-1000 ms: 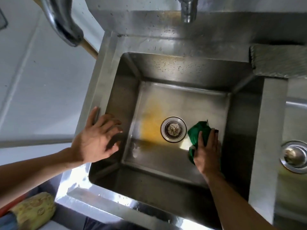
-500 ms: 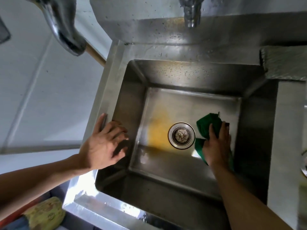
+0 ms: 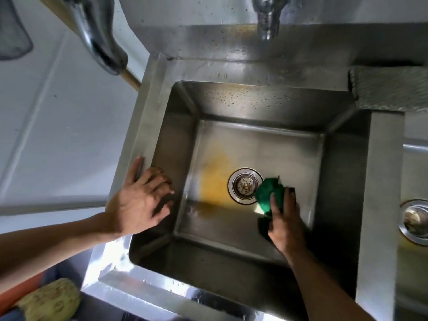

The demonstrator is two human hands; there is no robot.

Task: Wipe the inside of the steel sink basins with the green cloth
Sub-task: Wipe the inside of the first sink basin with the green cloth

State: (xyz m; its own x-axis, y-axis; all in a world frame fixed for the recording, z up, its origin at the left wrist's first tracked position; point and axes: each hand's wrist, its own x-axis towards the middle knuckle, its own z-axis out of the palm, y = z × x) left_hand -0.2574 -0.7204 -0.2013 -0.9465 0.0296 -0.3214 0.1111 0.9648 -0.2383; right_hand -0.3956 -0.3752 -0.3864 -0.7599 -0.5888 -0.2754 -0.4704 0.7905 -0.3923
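Head view: green cloth (image 3: 269,193) under right hand (image 3: 286,220) in basin (image 3: 266,151).

Sink: steel sink (image 3: 148,126), two basins side by side.
Left basin floor: green cloth (image 3: 269,193) bunched against the drain strainer (image 3: 245,186); yellow stain (image 3: 215,179) opposite.
Back rim: grey textured mat (image 3: 391,89).

A white panelled surface (image 3: 58,135) fills the view from 8 to 11 o'clock; whether it is wall or floor is unclear. At 11 o'clock a shiny chrome tap (image 3: 99,40) crosses a wooden pole (image 3: 130,77). At 12 o'clock a second spout (image 3: 266,17) hangs before a droplet-spotted steel splashback (image 3: 196,40). A grey textured mat (image 3: 391,89) lies at 2 o'clock. A lumpy yellowish object (image 3: 48,300) sits at 7 o'clock.
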